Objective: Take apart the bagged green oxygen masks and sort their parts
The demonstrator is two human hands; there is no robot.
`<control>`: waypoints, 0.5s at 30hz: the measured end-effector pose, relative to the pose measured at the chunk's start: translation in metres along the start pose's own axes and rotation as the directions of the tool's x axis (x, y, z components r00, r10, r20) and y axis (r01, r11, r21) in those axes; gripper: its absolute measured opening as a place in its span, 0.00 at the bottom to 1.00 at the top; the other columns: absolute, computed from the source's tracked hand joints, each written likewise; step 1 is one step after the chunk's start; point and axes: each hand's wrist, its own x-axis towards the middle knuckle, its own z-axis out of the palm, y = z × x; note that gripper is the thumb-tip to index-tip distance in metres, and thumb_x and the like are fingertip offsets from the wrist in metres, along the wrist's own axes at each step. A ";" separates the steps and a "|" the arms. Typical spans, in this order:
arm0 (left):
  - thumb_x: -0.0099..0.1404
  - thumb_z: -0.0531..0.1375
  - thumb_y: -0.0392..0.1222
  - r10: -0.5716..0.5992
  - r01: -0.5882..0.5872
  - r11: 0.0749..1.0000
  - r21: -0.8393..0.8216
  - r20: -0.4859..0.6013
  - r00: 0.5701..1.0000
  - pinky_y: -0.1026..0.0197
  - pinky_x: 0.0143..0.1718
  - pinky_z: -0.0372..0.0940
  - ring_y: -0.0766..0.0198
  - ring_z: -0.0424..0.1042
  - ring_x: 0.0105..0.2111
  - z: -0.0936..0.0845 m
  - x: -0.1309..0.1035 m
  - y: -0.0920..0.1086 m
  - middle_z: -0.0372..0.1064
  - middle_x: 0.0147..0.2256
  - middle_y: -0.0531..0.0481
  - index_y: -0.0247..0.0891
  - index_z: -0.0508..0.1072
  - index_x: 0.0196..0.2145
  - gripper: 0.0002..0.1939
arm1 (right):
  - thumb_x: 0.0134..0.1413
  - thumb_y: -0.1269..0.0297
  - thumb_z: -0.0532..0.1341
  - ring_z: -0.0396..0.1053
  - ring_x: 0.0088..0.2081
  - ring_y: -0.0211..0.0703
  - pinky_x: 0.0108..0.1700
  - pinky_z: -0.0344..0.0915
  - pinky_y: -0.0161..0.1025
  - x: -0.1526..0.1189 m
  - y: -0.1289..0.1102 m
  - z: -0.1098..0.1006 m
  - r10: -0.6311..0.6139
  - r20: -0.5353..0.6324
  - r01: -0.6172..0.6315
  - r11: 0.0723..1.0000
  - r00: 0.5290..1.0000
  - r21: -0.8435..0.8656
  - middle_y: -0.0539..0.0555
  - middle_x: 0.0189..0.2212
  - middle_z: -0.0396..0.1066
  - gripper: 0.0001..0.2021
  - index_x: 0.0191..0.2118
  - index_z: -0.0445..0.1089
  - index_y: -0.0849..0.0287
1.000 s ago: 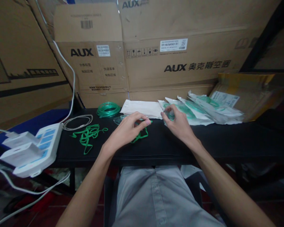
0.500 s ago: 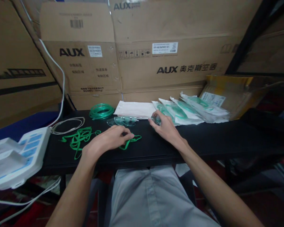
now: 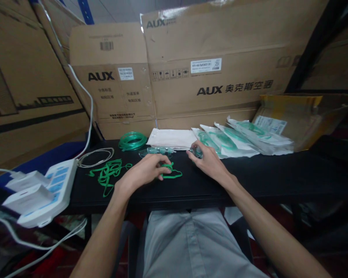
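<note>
My left hand (image 3: 150,168) is closed on a green strap (image 3: 174,174), which loops out past its fingertips over the black table. To the right, my right hand (image 3: 208,159) has its fingers curled round a small clear plastic piece (image 3: 197,152), partly hidden by them. Behind my left hand lies a clear plastic mask (image 3: 159,151). A tangle of green straps (image 3: 108,173) rests left of that hand. Coiled green tubing (image 3: 132,141) sits farther back, beside a stack of white pouches (image 3: 171,138).
Pouches with green tubing (image 3: 229,139) overlap at the back right, near an opened carton (image 3: 290,119). A white power strip (image 3: 53,193) with plugs and a looped pale cable (image 3: 96,157) are at the left. Large cardboard sheets (image 3: 174,92) stand behind the black table (image 3: 263,181).
The view has shifted, so the scene sits farther right and lower. My left hand has gathered the green strap, part of which now bunches at the fingertips. My right hand stays with the clear piece.
</note>
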 end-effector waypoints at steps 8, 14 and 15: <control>0.61 0.63 0.58 -0.116 0.150 0.989 0.016 -0.552 0.826 0.61 0.34 0.68 0.58 0.78 0.28 -0.060 -0.043 0.002 0.79 0.35 0.49 0.40 0.76 0.42 0.20 | 0.58 0.56 0.60 0.66 0.28 0.43 0.35 0.60 0.39 0.001 0.005 0.003 -0.026 -0.013 0.026 1.000 1.000 -0.015 0.51 0.28 0.70 0.08 0.37 0.68 0.55; 0.54 0.65 0.60 -0.432 0.511 0.858 0.055 -0.461 0.775 0.58 0.31 0.68 0.52 0.79 0.31 -0.084 -0.063 -0.061 0.79 0.38 0.46 0.40 0.77 0.41 0.24 | 0.59 0.56 0.61 0.66 0.29 0.43 0.36 0.61 0.39 -0.001 0.003 0.002 -0.014 0.019 0.015 1.000 1.000 -0.013 0.50 0.28 0.70 0.09 0.37 0.67 0.56; 0.52 0.67 0.59 -0.470 0.552 0.829 0.085 -0.427 0.772 0.57 0.32 0.69 0.50 0.79 0.34 -0.086 -0.064 -0.072 0.79 0.40 0.43 0.39 0.76 0.42 0.26 | 0.59 0.55 0.62 0.67 0.29 0.43 0.36 0.61 0.38 -0.001 0.002 0.001 -0.013 0.041 0.013 1.000 0.999 -0.003 0.50 0.28 0.70 0.09 0.37 0.67 0.56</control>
